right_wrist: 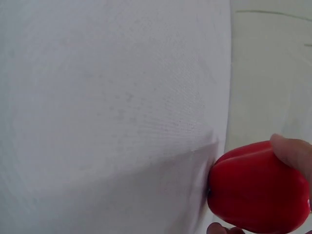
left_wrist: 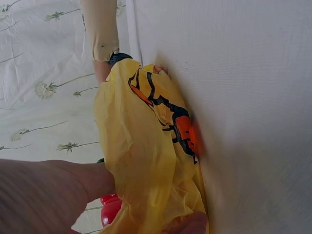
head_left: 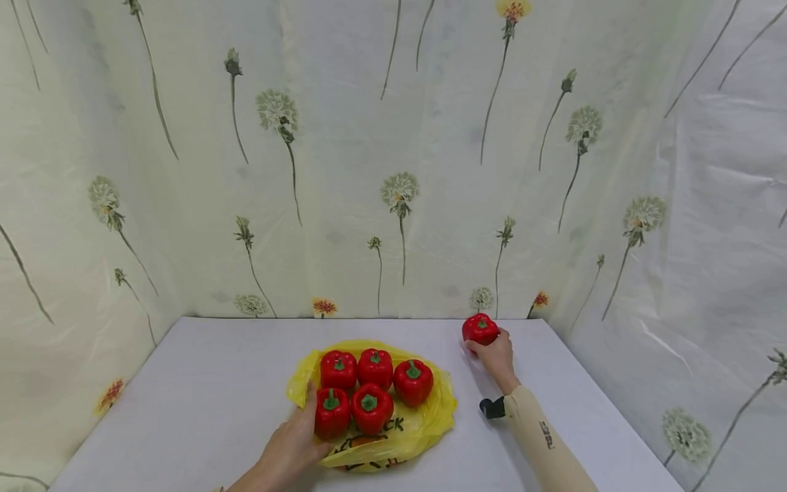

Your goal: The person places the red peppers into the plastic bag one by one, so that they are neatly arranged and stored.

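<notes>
A red bell pepper (head_left: pixel 479 329) with a green stem is gripped by my right hand (head_left: pixel 496 357) near the table's back right corner. In the right wrist view, thumb and fingers lie on either side of this pepper (right_wrist: pixel 261 187), low over the white surface. Several other red bell peppers (head_left: pixel 375 367) sit in the opened yellow plastic bag (head_left: pixel 424 437) at the table's middle. My left hand (head_left: pixel 294 434) holds the bag's left side, beside the front left pepper (head_left: pixel 332 413). The left wrist view shows the crumpled yellow bag (left_wrist: pixel 141 146) across the hand, hiding most of its fingers.
The white table (head_left: pixel 203 383) meets a floral curtain (head_left: pixel 344 205) along its back edge, and the same cloth hangs at both sides. A dark wrist device (head_left: pixel 492 408) is strapped to the right wrist, below a beige sleeve (head_left: pixel 544 437).
</notes>
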Demonstrator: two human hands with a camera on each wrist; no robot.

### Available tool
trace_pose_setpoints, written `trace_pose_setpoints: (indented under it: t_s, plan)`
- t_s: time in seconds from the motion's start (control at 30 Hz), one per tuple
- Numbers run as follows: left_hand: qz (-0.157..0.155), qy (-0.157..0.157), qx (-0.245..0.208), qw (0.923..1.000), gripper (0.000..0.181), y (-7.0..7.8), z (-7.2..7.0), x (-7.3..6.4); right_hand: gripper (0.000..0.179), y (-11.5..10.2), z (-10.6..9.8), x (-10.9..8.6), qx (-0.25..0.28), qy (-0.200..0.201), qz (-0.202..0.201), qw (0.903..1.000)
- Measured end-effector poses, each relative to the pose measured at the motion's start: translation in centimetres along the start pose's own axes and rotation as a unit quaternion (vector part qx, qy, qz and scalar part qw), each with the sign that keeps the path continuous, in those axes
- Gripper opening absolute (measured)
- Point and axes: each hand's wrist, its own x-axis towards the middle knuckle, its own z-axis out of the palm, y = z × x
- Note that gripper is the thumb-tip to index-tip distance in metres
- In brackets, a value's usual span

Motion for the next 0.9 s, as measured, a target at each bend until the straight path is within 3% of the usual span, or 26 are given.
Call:
trace_pose_setpoints:
  t_s: [0.37, 0.9]
  plan:
    - [0.005, 0.000, 0.002, 1.0000, 0.109, 0.18, -0.05, -0.21, 0.091, 0.32, -0.26, -0.51, 0.028, 0.002, 0.003, 0.9996]
    - [-0.002, 0.004, 0.010, 0.9999, 0.110, 0.20, -0.14, -0.27, 0.092, 0.75, -0.47, -0.62, 0.023, -0.002, 0.011, 0.9997]
